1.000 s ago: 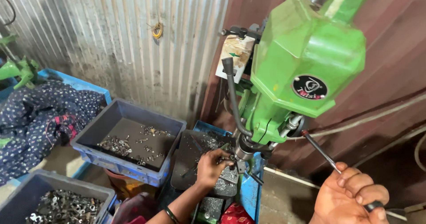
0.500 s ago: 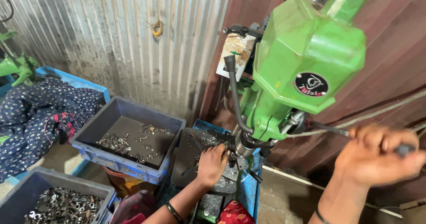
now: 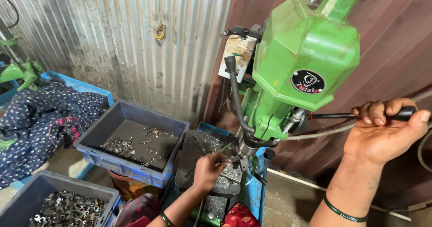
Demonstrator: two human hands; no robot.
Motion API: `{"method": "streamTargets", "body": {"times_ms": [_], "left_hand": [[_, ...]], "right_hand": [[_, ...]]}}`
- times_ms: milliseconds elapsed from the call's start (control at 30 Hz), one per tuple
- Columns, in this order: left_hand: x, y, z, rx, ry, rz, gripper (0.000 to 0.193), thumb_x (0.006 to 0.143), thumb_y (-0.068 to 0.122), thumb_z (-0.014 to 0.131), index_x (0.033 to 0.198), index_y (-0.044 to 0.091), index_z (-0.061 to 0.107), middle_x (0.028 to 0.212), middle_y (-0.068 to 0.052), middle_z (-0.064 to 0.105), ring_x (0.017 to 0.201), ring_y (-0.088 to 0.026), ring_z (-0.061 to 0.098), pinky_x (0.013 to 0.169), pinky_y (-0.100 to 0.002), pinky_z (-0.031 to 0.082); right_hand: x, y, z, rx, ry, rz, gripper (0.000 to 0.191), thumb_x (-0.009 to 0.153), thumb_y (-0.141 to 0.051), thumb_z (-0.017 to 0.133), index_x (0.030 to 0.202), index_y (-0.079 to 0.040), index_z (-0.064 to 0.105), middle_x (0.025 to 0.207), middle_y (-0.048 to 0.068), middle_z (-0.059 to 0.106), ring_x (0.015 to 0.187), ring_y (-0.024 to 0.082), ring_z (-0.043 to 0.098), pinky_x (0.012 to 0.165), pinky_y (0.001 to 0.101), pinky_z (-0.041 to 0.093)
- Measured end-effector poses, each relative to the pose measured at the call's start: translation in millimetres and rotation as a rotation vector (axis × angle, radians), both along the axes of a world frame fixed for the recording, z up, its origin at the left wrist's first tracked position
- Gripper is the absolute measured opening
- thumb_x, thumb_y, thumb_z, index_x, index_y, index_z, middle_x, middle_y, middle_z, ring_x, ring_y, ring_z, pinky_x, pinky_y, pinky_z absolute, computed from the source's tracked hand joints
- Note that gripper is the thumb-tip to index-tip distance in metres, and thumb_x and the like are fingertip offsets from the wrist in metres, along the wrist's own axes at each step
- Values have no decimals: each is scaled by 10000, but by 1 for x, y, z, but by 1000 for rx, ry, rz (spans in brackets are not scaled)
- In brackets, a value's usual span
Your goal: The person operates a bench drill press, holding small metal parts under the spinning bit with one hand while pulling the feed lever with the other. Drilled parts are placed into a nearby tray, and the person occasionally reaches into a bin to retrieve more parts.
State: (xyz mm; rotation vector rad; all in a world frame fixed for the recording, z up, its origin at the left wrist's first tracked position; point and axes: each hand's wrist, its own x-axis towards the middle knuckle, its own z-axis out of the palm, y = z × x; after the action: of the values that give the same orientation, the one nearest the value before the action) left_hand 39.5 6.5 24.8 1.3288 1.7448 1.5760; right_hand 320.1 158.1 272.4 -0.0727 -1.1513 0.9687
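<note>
Two hands work at a big green metal drill machine.

The right hand is wrapped tight around the thin black feed handle. The left hand pinches a small metal part under the drill tip, on the dark plate, beside a blue plastic bin.

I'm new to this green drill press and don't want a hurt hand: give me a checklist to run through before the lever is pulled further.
1. Right hand wrapped firmly round the black feed lever: ok.
2. Left hand clear of the spindle: not ok, its fingers sit right under it at the work table.
3. Small part clamped or seated: cannot tell, the left hand hides it.
4. Loose cloth away from the spindle: ok, the dark patterned fabric lies far left.
5. Blue tray of metal parts within reach: ok.
6. Spindle turning or stopped: cannot tell.
</note>
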Motion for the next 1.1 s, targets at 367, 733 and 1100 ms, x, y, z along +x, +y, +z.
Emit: {"method": "streamTargets", "body": {"times_ms": [367, 733, 1100], "left_hand": [[19, 6, -31, 96, -71, 125, 248, 752, 121, 844, 996, 95, 811, 995, -105, 798, 913, -239, 771, 810, -339, 600], [6, 18, -3, 78, 200, 142, 200, 707, 188, 860, 903, 199, 818, 1189, 9, 704, 1190, -268, 554, 1029, -439, 380], [0, 15, 7, 94, 321, 131, 173, 701, 201, 850, 866, 223, 804, 1258, 0, 633, 1271, -305, 486, 1064, -482, 333]], "right_hand": [[6, 3, -7, -9, 0, 31, 523, 1089, -570, 515, 883, -104, 398, 709, -2, 302, 633, 145, 287, 710, 324, 330], [28, -43, -90, 122, 58, 71, 521, 1118, -554, 472, 862, -106, 394, 739, 46, 388, 727, 186, 396, 827, 347, 406], [39, -41, -154, 247, 96, 38, 341, 1172, -302, 503, 887, -137, 415, 755, 25, 480, 776, 183, 501, 1069, 395, 493]]}}
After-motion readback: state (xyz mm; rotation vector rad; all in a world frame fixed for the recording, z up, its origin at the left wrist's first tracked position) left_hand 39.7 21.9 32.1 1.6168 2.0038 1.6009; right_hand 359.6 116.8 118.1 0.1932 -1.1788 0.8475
